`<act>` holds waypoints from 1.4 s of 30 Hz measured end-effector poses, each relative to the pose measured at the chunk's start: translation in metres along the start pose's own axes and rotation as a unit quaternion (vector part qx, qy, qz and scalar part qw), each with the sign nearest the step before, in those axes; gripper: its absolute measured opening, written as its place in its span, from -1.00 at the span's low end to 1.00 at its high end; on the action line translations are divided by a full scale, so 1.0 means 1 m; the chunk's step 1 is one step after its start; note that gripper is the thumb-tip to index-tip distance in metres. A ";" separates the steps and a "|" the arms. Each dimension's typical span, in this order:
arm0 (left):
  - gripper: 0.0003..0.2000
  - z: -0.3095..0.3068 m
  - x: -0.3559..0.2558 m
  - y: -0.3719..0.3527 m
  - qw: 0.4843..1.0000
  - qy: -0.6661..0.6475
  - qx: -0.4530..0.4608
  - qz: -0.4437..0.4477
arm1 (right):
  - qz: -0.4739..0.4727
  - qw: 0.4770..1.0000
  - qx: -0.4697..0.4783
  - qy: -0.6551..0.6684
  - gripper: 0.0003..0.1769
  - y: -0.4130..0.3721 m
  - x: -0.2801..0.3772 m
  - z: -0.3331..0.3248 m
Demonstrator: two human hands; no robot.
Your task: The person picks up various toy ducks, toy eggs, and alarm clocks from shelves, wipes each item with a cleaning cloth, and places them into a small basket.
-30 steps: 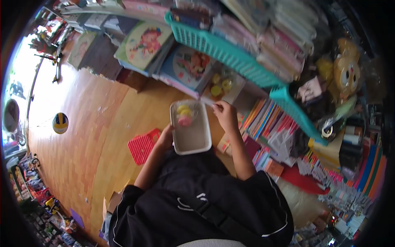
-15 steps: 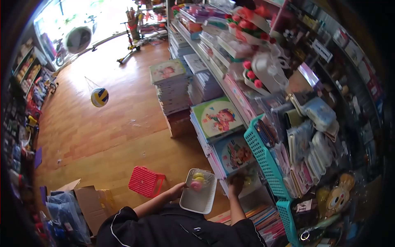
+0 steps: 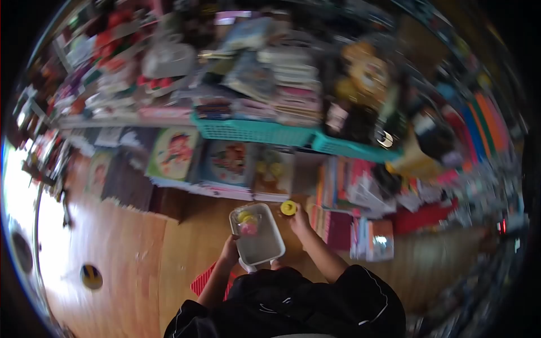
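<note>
A white basket point(image 3: 262, 248) is held at its left edge by my left hand point(image 3: 230, 249). Inside, near its far left corner, lie yellow and pink items point(image 3: 248, 223) in clear wrapping. My right hand point(image 3: 299, 221), to the right of the basket, grips a round yellow object point(image 3: 288, 208) by its side. The yellow object is apart from the basket, just beyond its right edge. Motion blur hides the fine detail of the fingers.
Ahead, a shelf carries teal baskets point(image 3: 253, 132) full of packaged goods. Below it stand stacks of picture books point(image 3: 227, 163). Books and notebooks point(image 3: 338, 228) lie to the right. A red stool point(image 3: 204, 279) is partly behind my left arm, and a ball point(image 3: 91, 276) is at the left.
The view has swung right toward the shelf. My right hand has come away from the lower shelf area, and the round yellow object now shows in it. The basket stays in my left hand.
</note>
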State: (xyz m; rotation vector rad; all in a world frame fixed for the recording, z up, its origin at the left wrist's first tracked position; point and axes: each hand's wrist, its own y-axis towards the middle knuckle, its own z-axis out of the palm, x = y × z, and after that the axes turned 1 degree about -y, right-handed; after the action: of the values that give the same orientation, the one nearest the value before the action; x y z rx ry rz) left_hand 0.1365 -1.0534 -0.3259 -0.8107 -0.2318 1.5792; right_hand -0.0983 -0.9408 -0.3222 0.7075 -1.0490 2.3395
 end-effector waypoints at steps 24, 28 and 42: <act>-0.55 0.333 0.159 -0.007 0.937 0.303 0.168 -0.044 | -0.312 0.882 0.044 -0.349 -0.76 -0.313 0.270 -0.113; -0.55 0.350 0.166 -0.025 0.941 0.269 0.196 -0.068 | -0.291 0.882 0.041 -0.369 -0.75 -0.331 0.270 -0.121; -0.71 0.324 0.192 -0.031 0.956 0.278 0.096 -0.016 | -0.287 0.738 0.073 -0.607 -0.74 -0.317 0.231 -0.133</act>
State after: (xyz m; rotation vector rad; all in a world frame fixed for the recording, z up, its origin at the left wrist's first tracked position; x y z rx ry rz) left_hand -0.0309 -0.7701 -0.1405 -1.0538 0.3099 1.2607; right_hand -0.1141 -0.6005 -0.0862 2.3764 -0.8257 1.2312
